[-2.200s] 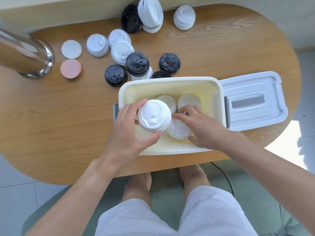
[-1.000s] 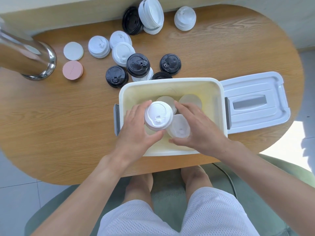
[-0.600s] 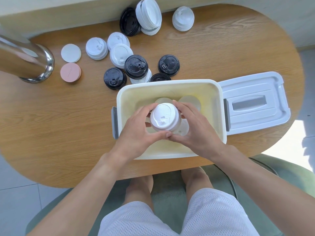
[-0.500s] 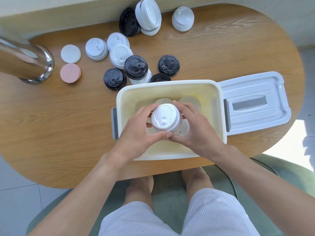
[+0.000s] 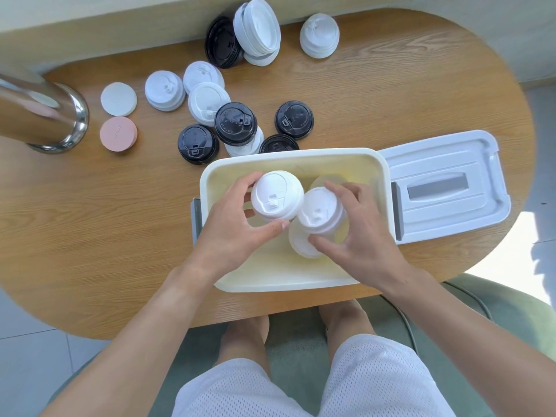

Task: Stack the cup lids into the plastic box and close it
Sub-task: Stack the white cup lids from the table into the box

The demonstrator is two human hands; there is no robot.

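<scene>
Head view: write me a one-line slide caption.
Left hand and right hand each hold a white cup-lid stack over the open plastic box; box lid lies alongside.

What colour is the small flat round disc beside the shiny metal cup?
Pale pink; the pink disc shows clearly in the head view.
</scene>
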